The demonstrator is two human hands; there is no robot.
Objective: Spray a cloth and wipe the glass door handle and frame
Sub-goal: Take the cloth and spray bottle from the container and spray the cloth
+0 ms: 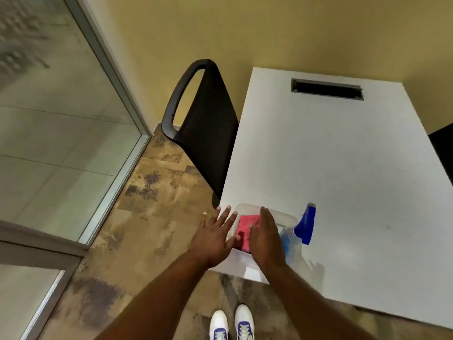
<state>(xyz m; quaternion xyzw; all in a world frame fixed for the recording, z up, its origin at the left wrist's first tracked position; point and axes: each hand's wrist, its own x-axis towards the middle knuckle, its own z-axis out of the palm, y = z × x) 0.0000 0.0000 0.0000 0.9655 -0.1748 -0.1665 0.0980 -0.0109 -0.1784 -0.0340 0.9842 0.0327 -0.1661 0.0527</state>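
Note:
A pink cloth [245, 228] lies folded in a clear plastic tub [286, 215] at the near left corner of a white table [343, 155]. A spray bottle [293, 241] with a blue trigger head [306, 223] lies just right of the tub. My right hand [266, 235] hovers over the cloth with fingers extended, its fingertips at the cloth's edge. My left hand [213, 235] is spread open at the tub's left side, holding nothing. A glass panel with a grey metal frame [115, 77] stands at the left; no door handle is in view.
A black mesh chair [206, 123] stands against the table's left edge. The table has a dark cable slot [327, 89] at its far end. Patterned brown carpet [152, 204] covers the floor, with my white shoes [231, 325] below. A yellow wall is behind.

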